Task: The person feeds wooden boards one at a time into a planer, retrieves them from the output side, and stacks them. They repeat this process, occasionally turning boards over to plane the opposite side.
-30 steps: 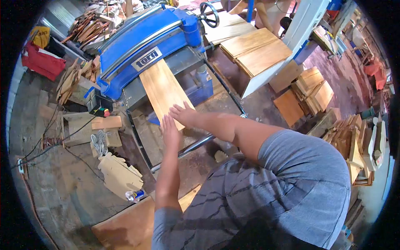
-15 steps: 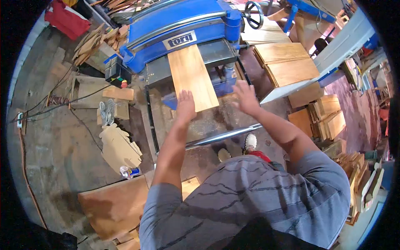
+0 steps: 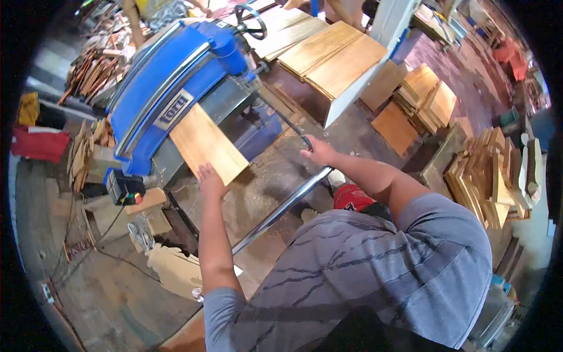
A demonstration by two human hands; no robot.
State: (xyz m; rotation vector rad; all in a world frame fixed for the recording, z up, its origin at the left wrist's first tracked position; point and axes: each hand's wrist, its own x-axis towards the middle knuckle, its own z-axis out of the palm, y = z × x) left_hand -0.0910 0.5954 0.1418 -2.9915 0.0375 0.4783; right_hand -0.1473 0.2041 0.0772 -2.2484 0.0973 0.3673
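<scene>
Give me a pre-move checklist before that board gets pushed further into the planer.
1. Left hand at the trailing end of the board: ok.
2. Right hand off the board, on the frame corner by the metal bar: ok.
3. Board's front end under the blue planer: ok.
4. Board flat on the infeed table: ok.
5. Both hands away from the planer's mouth: ok.
6. Machine running: cannot tell.
</scene>
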